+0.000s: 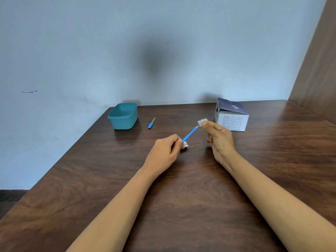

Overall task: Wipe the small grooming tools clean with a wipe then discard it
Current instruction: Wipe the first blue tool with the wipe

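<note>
My left hand (166, 150) pinches the lower end of a blue-handled grooming tool (190, 134), which slants up to the right above the table. A small printed label (185, 144) hangs at that end. My right hand (219, 137) holds a small white wipe (201, 122) pinched around the tool's metal tip, which is hidden inside the wipe. A second blue-handled tool (151, 123) with a short metal blade lies on the wooden table (181, 188) farther back, apart from both hands.
A teal plastic tub (123, 115), open at the top, stands at the back left of the table. A white and dark blue cardboard box (231, 114) with its flap open stands at the back right. A wooden panel (316, 70) rises along the right side.
</note>
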